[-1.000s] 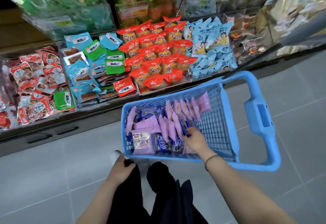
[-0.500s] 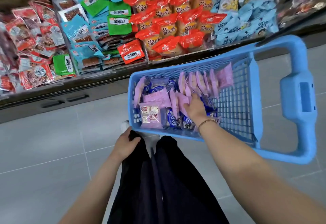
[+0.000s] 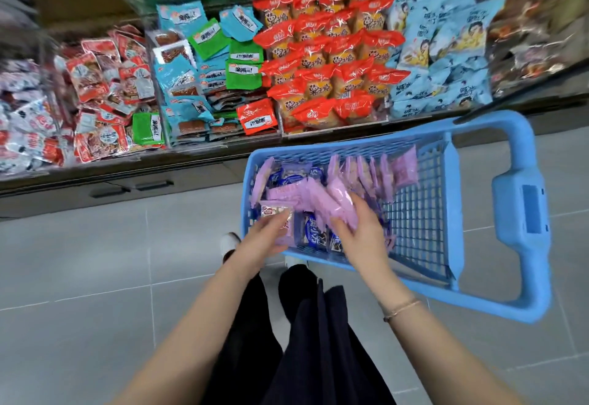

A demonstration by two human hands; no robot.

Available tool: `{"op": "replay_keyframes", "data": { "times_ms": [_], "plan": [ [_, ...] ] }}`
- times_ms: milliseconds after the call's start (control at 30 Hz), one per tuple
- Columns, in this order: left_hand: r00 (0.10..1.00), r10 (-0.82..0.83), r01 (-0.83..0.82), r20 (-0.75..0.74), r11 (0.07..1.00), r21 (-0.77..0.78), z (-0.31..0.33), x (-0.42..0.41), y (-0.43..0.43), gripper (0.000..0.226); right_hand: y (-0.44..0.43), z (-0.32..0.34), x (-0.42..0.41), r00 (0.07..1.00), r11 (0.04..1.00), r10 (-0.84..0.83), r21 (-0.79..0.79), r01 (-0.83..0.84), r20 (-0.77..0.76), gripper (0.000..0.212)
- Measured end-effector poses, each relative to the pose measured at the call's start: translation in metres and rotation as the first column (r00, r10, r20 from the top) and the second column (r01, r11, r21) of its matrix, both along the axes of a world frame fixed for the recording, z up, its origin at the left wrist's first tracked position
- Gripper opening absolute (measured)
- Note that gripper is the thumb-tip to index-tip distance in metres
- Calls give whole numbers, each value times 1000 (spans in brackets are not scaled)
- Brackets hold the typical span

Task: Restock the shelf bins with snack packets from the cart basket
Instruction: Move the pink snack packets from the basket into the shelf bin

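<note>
Left hand [image 3: 263, 242], fingers straight and together, rests on a packet [image 3: 276, 213] in the basket's [image 3: 350, 147] near-left corner. Right hand [image 3: 361, 237] pinches pink packets [image 3: 341, 205] between thumb and fingers, mid-basket. Shelf bins [image 3: 318, 127] lie beyond.

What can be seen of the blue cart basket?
The blue cart basket looks like moulded plastic, with lattice walls and floor, a solid rim and a thick loop handle on its right. It sits before the shelf bins. Pink packets and blue packets fill its left half. The right hand grips pink packets inside; the left hand touches a white-labelled packet there.
</note>
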State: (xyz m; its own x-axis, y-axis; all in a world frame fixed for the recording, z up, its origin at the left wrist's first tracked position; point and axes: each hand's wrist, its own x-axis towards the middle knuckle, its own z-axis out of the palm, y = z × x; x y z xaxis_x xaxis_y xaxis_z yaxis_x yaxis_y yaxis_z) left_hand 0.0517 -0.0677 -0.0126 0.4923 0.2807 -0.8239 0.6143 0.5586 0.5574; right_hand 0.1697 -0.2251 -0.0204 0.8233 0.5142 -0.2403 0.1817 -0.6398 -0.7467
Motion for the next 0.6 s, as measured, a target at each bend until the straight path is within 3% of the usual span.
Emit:
{"op": "replay_keyframes", "data": {
  "times_ms": [67,167,333,433,500,533,600],
  "plan": [
    [989,102,-79,109,977,-197,11,15,-8,46,10,17,-18,985,985,173,22,-174,17,54],
    [953,211,-145,216,948,-284,19,23,-10,46,16,29,-36,934,931,356,84,-356,25,58],
    [888,332,-200,317,901,-385,18,15,-4,58,20,40,-25,932,919,357,201,-339,-64,31],
    [844,387,-243,372,893,-378,17,13,-7,61,29,44,-18,949,940,308,172,-293,-66,40],
    [819,438,-300,371,878,-373,13,9,-8,66,31,41,-14,954,972,215,138,-189,-207,65],
    [829,431,-295,356,879,-375,12,6,-9,74,32,41,-12,916,985,155,131,-114,-370,74],
    [857,410,-275,312,876,-395,9,1,-10,86,29,38,-12,766,988,119,149,-30,-632,69]
  ]
}}
